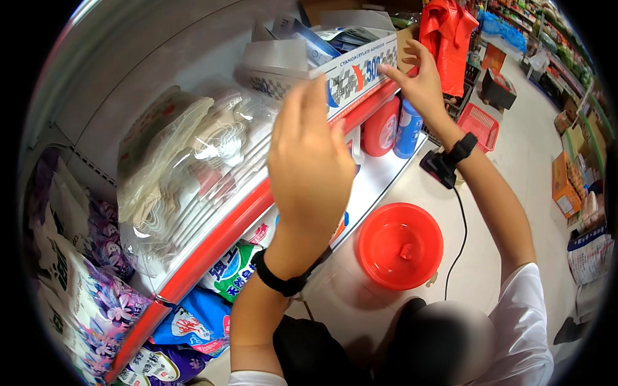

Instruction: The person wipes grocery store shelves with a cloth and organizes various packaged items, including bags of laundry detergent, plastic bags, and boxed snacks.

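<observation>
An open white cardboard box (360,80) with a checkered pattern stands on the shelf's front edge, with dark and light flat packets (312,48) sticking out of it. In front of the box's left end is my left hand (309,157), its fingers stretched upward and slightly blurred; I see nothing held in it. My right hand (421,80) is at the box's right end, thumb and fingers spread, the thumb tip close to or touching the front face. Left of the box lie clear plastic packs of white hooks (222,145) on the same shelf.
Below the shelf's red edge strip (219,235) stand a red bottle (381,128) and a blue bottle (407,132). A red basin (400,248) sits on the floor near my legs. Detergent bags (193,325) fill the lower left. Red plastic bags (447,38) hang at right.
</observation>
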Action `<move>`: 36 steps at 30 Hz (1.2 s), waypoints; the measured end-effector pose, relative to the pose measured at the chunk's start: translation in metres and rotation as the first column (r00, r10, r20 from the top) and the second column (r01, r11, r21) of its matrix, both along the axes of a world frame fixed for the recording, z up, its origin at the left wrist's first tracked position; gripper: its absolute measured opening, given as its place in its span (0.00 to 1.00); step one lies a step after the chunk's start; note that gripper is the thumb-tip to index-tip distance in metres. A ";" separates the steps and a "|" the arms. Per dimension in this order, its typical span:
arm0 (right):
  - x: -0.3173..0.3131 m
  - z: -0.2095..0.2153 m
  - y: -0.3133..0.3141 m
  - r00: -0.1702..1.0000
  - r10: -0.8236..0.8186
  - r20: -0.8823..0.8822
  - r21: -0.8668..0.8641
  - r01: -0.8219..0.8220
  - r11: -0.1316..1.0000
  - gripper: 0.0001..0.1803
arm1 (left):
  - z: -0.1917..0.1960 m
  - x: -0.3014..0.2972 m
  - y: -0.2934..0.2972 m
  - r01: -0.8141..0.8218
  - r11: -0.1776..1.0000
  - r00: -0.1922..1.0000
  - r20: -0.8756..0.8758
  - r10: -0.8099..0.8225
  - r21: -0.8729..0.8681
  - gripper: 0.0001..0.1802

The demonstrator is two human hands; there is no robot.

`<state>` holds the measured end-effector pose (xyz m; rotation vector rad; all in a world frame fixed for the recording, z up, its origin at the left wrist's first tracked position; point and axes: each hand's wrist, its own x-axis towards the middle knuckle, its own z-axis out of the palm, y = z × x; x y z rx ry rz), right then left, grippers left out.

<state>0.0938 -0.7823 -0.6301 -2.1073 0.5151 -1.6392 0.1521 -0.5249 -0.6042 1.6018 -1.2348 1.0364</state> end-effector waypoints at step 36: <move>0.029 -0.014 0.049 0.778 0.283 -0.561 0.056 -0.306 0.951 0.44 | -0.050 0.013 -0.046 -0.173 0.925 0.970 -0.102 0.219 0.337 0.40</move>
